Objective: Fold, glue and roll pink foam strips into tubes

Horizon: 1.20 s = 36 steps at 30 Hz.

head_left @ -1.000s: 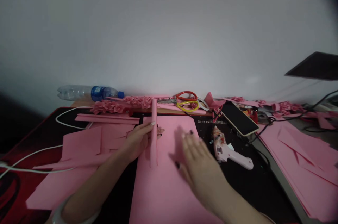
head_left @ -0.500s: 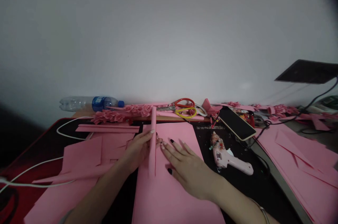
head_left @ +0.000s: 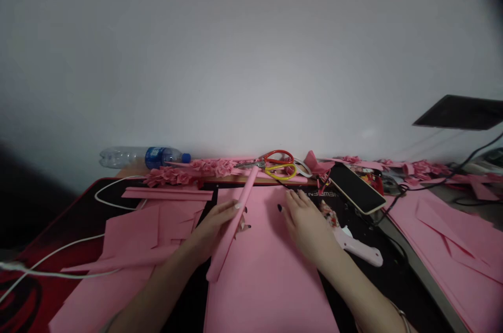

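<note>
My left hand (head_left: 218,225) is closed around a rolled pink paper tube (head_left: 233,223), which slants from lower left to upper right. Under the tube lies a long pink paper sheet or stack (head_left: 271,280). At the sheet's upper right edge rests my right hand (head_left: 308,225), holding nothing, its thumb apart from the fingers. The right fingertips are partly turned from view. Just beyond that hand, a pale pink hot glue gun (head_left: 359,248) lies on the black mat (head_left: 396,291), its front part half covered by the hand.
Scissors (head_left: 280,165) with red and yellow handles and pink paper flowers (head_left: 212,167) line the wall side. A plastic bottle (head_left: 129,156) lies at back left, a phone (head_left: 357,188) at back right. White cables (head_left: 74,249) cross cut pink paper (head_left: 133,225); more paper (head_left: 451,239) lies right.
The paper tube has tilted from nearly upright in view to a slant, lifted by my left hand. My right hand has slid right, away from the tube, towards the glue gun.
</note>
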Available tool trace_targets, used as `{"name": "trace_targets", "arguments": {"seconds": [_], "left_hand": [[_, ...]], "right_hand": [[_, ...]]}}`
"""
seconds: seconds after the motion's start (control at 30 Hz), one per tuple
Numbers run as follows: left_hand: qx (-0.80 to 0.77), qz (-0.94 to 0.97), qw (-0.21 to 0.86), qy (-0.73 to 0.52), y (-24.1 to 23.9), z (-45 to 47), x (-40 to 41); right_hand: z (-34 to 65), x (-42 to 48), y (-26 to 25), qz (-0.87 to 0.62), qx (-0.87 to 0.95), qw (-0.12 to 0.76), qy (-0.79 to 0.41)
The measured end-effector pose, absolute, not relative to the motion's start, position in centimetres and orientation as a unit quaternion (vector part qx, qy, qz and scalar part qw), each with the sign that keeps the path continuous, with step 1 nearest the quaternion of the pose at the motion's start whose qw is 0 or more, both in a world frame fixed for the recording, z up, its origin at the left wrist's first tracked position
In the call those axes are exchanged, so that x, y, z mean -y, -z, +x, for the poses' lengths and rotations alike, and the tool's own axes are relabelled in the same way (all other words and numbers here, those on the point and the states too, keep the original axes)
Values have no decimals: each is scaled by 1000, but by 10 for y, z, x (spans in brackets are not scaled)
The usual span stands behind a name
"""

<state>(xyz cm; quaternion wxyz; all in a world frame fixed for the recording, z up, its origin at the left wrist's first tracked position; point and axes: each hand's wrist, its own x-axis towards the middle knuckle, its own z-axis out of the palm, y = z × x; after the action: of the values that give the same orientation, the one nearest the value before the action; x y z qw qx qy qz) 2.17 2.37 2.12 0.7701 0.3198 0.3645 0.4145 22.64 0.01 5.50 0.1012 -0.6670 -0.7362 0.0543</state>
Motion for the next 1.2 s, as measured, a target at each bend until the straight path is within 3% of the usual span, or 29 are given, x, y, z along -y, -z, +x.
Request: {"name": "trace_targets", "arguments": {"seconds": [0.17,0.37,0.57,0.67,0.9,1.2], "left_hand": [[-333,381,786,-356,-20,22,-18],[-326,439,801,-243,-27,20,-11],[-260,413,842,-231,-33,14,-16],[-263,354,850,-288,-33,12,-22],[-340,385,743,-429,-33,20,-21],[-406,411,651,-493,-32,26,-20]], "right_hand": [[211,-2,-62,-552,648,344,-396],[202,-1,-39,-411,481,449,-631],[208,0,-29,-375,400,535,-642],[213,-3,-32,-380,346,590,-623],[212,-8,-30,-415,310,657,-547],[206,-5,-24,-430,291,651,-554]]}}
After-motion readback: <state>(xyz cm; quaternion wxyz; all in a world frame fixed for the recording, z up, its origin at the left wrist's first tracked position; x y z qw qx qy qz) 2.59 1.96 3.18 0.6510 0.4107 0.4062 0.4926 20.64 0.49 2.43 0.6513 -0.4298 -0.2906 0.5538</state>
